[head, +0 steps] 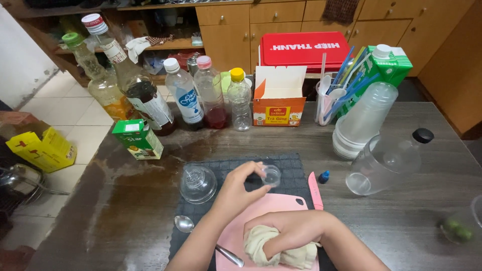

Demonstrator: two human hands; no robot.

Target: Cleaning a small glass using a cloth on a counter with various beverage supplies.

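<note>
Left hand [240, 189] pinches a small clear cup [271, 175] between thumb and fingertips, holding it just over the dark mat [228, 168] at the top edge of the pink cutting board [281, 206]. Right hand [291, 232] is closed around a cream cloth bundle [261, 248], pressing it onto the board. A clear dome lid [198, 183] sits on the mat left of the cup, a spoon [185, 224] near the left forearm, a small blue-capped bottle [324, 176] just right of the board.
</note>
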